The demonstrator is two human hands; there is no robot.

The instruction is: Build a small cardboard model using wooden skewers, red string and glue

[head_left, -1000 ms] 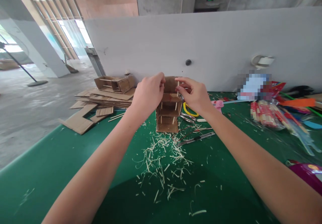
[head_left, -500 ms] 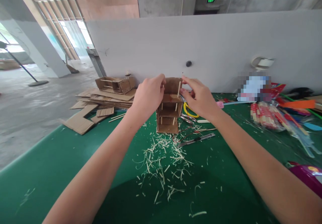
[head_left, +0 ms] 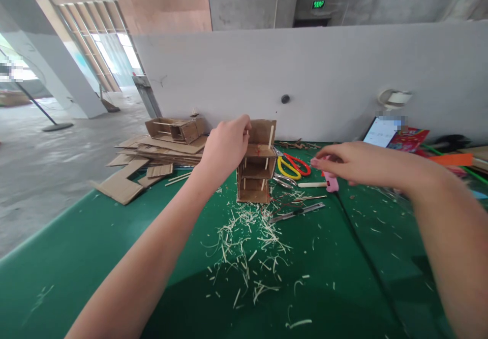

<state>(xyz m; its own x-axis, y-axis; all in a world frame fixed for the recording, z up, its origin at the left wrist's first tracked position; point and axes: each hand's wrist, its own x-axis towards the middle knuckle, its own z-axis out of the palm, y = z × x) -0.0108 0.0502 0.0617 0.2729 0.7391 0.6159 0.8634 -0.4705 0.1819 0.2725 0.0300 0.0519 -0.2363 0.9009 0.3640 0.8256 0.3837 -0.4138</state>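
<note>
A tiered cardboard structure (head_left: 256, 190) stands upright on the green table, with thin wooden sticks at its compartments. My left hand (head_left: 229, 141) is closed at its upper left edge, fingertips pinching there. My right hand (head_left: 346, 163) is away to the right, over a pink glue gun (head_left: 332, 182) with a black cord; its fingers are partly bent, and whether they touch the tool is unclear. Between the structure and the glue gun lie scissors (head_left: 288, 167) with yellow and red handles. A utility knife (head_left: 297, 212) rests in front of them.
Flat cardboard pieces (head_left: 122, 180) and a second cardboard structure (head_left: 175, 129) are at the left. Wood shavings (head_left: 247, 242) are scattered in front. A phone (head_left: 382, 131) leans at the back right before the white wall (head_left: 331, 69).
My right hand has left the cardboard structure's right side and moved right, over the glue gun. My left hand has stayed at the upper left edge. The scissors are now in fuller view.
</note>
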